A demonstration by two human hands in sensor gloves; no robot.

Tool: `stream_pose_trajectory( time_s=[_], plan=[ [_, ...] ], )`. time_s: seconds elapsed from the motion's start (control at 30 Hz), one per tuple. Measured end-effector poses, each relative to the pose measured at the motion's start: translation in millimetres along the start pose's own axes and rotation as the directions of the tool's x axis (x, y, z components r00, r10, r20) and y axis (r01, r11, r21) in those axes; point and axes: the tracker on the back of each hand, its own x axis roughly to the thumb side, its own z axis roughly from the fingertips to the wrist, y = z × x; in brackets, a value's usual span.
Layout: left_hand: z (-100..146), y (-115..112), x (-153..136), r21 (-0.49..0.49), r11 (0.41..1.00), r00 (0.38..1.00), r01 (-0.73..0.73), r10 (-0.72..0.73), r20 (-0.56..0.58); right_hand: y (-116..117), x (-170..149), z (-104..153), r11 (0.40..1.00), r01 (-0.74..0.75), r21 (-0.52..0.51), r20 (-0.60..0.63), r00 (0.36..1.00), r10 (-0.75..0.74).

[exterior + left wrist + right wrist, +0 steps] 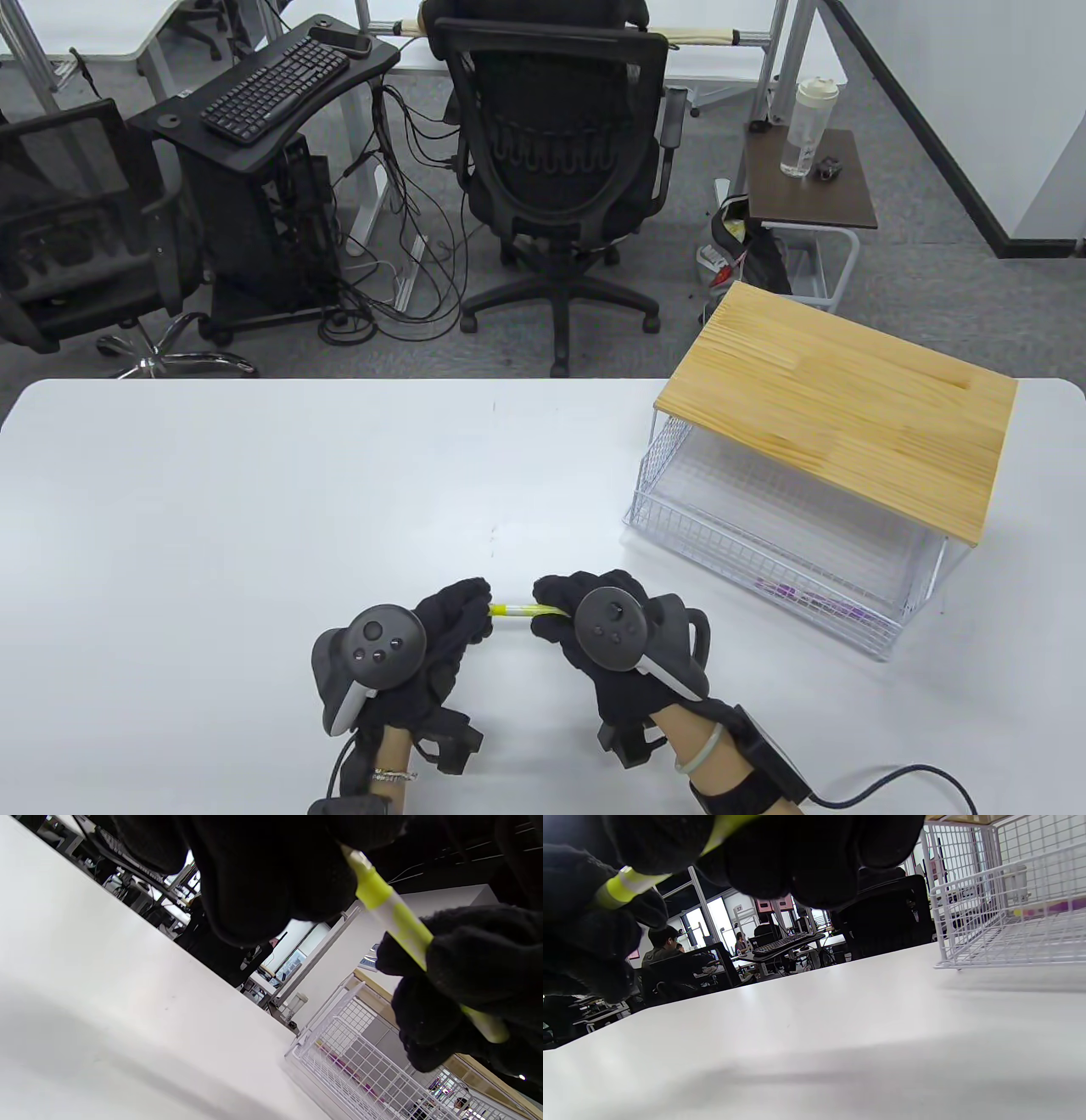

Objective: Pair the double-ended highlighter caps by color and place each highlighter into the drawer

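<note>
Fingers of both hands curl round one yellow highlighter (519,609), one hand per end. Landmark: the wire drawer (679,526), pulled out from under its wood top (840,407).

Table view: left hand (450,624) and right hand (564,615) meet near the table's (254,509) front edge, well left of the drawer and nearer the person. Only a short white-and-yellow stretch of barrel shows between the gloves, held level above the table. Something purple (806,594) lies in the drawer, likely highlighters already stowed. I see no loose caps or other pens on the table.

Left wrist view: left fingers (271,878) cover the upper end; I can't tell if a cap sits under them. Right fingers (479,963) wrap the barrel further down, and a yellow end pokes out past them. Drawer mesh (339,1052) sits beyond, with a purple streak inside.

Right wrist view: right fingers (797,853) close over the pen, left fingers (585,933) grip the far end, and a yellow band shows between. Drawer's corner (941,925) stands off to the side, open side facing the hands.

Judgement: this looks like cap seating on the yellow pen. To do it well: keep both grips in line with the barrel, push straight along the axis, no bending. Confirm both ends read yellow before letting go. Then one hand carries it to the drawer, over the front wire wall, and lays it flat beside the purple ones rather than dropping it.
</note>
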Motion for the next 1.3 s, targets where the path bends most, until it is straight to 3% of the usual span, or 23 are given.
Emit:
stream_pose_trajectory(
  time_s=[0.13, 0.33, 0.43, 0.6, 0.87, 0.97, 1.13, 1.3],
  plan=[
    [5.6, 2.6, 13.7, 0.071, 0.992, 0.992, 0.109, -0.112, 0.052, -3.8, -6.8, -2.5, 0.986, 0.138, 0.095, -0.004, 0.99, -0.138],
    [6.3, 1.6, 20.6, 0.073, 0.975, 0.975, 0.212, -0.216, 0.056, -3.2, -13.3, -8.4, 0.969, 0.197, 0.146, -0.019, 0.98, -0.197],
    [6.2, 0.9, 18.4, 0.075, 0.94, 0.941, 0.333, -0.337, 0.043, -1.7, -11.4, -8.9, 0.973, 0.173, 0.15, -0.019, 0.985, -0.172],
    [8.2, 4.9, 6.7, 0.069, 0.835, 0.837, 0.546, -0.547, -0.013, 1.0, -12.4, -8.1, 0.997, 0.02, 0.071, -0.043, 0.999, -0.017],
    [4.4, 2.0, -11.8, -0.032, 0.846, 0.844, 0.532, -0.533, -0.066, -1.5, -14.2, -8.4, 0.999, -0.015, 0.042, -0.064, 0.998, 0.018],
    [4.0, -0.5, -16.2, -0.055, 0.837, 0.834, 0.544, -0.547, -0.076, -12.5, -20.5, -10.4, 0.998, -0.058, 0.011, -0.097, 0.994, 0.059],
    [2.2, -8.9, -25.8, -0.131, 0.785, 0.781, 0.605, -0.617, -0.09, -53.6, -48.3, -10.6, 0.994, -0.08, -0.076, -0.224, 0.973, 0.061],
    [0.0, -11.6, -30.7, -0.173, 0.772, 0.77, 0.611, -0.631, -0.095, -88.5, -91.8, 1.8, 0.924, -0.357, -0.141, -0.431, 0.862, 0.267]
  ],
)
